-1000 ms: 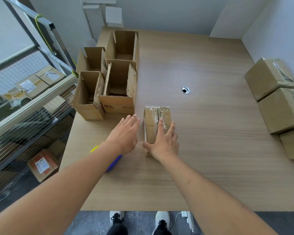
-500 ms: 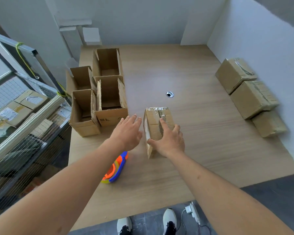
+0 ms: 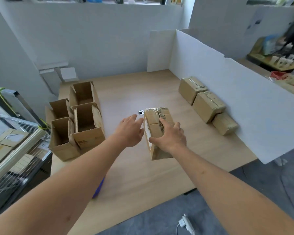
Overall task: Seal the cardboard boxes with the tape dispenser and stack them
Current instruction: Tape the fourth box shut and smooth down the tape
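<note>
A taped cardboard box [image 3: 153, 126] is in the middle of the wooden table [image 3: 134, 175], its near end tipped up. My right hand [image 3: 170, 138] grips it from above, thumb on its left face and fingers over the taped top. My left hand [image 3: 129, 131] is held flat with straight fingers just left of the box, fingertips near its upper edge. Only a blue sliver of the tape dispenser [image 3: 98, 189] shows under my left forearm. Three sealed boxes [image 3: 205, 106] lie in a row along the right partition.
Several open, unsealed boxes [image 3: 87, 126] stand clustered at the table's left. A white partition [image 3: 236, 99] walls the right side. A cable hole [image 3: 140, 112] sits just behind the held box. A metal rack with parcels [image 3: 15, 150] is left of the table.
The view has swung up and to the right. My right hand has closed over the taped box and tipped it up, carrying it a little rightward; my left hand stays flat beside it.
</note>
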Demonstrator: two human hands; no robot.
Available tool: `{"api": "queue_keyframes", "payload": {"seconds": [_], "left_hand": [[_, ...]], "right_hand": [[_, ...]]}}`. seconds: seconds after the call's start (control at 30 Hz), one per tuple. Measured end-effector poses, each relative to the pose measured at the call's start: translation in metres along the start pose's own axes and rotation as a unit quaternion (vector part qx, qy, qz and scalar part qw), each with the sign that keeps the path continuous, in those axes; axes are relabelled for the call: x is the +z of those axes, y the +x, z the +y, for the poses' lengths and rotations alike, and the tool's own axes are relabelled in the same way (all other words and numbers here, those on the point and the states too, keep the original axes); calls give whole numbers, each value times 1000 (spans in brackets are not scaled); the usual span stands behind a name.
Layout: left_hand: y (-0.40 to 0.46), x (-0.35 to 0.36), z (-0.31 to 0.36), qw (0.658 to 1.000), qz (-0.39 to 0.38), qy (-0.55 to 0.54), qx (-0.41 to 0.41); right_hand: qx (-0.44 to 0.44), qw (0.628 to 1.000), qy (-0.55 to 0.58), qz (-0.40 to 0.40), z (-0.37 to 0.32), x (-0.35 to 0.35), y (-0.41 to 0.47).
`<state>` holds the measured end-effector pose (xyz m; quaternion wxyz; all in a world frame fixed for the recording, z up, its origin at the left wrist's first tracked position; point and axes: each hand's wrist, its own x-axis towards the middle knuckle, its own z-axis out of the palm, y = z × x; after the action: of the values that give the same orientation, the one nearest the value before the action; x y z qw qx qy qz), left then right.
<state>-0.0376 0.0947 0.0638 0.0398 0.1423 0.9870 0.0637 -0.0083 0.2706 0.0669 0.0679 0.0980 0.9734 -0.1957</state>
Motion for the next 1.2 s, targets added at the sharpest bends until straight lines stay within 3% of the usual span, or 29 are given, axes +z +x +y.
{"api": "queue_keyframes", "payload": {"seconds": [0.4,0.6,0.83,1.2], "left_hand": [[36,-9,200,1000,27,-4,-3],[66,-21,258,999,32,-6,-5],[132,-22,268,999,36,0,-5],[269,7,214,1000,7,-22,-9]], "right_hand": [[-31,999,-22,20,173,-108,10],[-34,999,-20,22,225,-150,33],[-43,999,-12,23,240,-173,95],[-18,1000,-7,-4,214,-155,227]]}}
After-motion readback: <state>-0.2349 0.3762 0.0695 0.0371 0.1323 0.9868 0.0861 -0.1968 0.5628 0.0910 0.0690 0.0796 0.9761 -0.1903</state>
